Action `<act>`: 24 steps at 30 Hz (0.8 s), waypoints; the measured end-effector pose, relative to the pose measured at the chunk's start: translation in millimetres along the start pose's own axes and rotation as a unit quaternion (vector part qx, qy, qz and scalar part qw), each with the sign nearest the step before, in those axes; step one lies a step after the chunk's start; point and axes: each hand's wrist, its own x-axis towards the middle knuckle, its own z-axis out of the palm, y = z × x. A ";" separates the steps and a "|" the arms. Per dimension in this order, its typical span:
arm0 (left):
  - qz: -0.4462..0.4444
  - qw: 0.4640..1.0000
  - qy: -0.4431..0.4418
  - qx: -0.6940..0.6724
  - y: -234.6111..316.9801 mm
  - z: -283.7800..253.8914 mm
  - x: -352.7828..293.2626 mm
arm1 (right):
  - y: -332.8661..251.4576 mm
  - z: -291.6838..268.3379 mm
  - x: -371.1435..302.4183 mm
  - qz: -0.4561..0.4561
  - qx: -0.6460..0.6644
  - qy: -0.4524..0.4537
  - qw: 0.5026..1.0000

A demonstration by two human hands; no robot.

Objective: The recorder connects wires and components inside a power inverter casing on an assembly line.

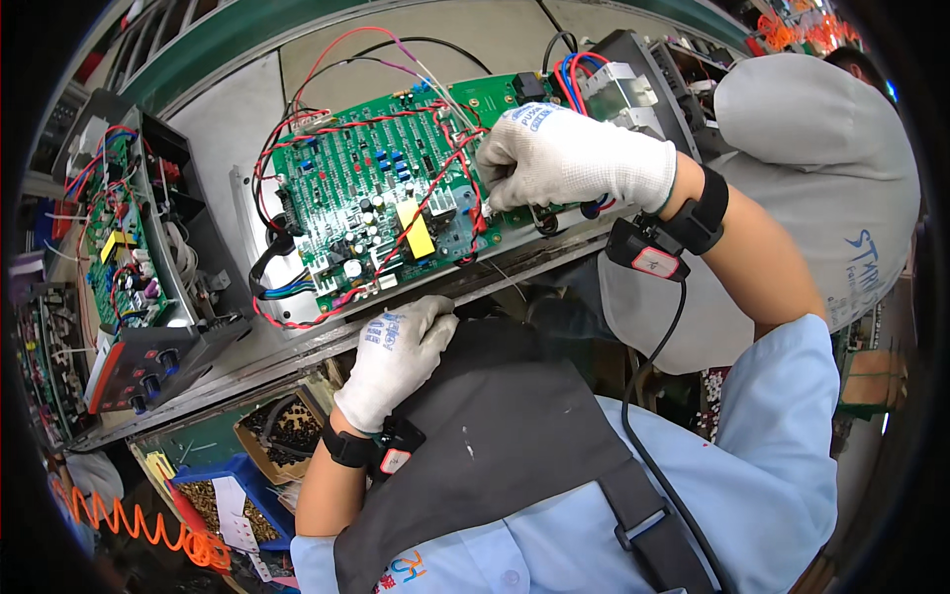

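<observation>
A grey desk (252,358) bears a green circuit board (341,168). The right hand (574,158) pinches over it, the left hand (396,358) curls loosely; I cannot tell whether either holds anything.

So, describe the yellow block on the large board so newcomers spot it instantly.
Find the large green circuit board under the gloved right hand. Left of that hand, near the board's closer edge, sits the yellow block: the board's only big yellow part.

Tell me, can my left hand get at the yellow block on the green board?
Likely yes: your left hand is near the green board, and your right hand leaves the yellow block uncovered, though a twisted red wire runs close by.
</observation>
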 end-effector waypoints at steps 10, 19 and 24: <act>-0.025 0.999 -0.020 0.000 -1.5 1.8 8.8 | 1.0 7.5 -7.8 -0.020 -0.006 0.043 0.999; -0.040 0.998 -0.026 -0.043 -8.0 2.1 9.1 | 2.8 16.3 -11.0 -0.052 -0.035 0.082 0.995; 0.026 0.999 -0.023 -0.006 -15.5 7.0 8.2 | -10.7 9.7 1.6 0.036 -0.018 0.012 0.999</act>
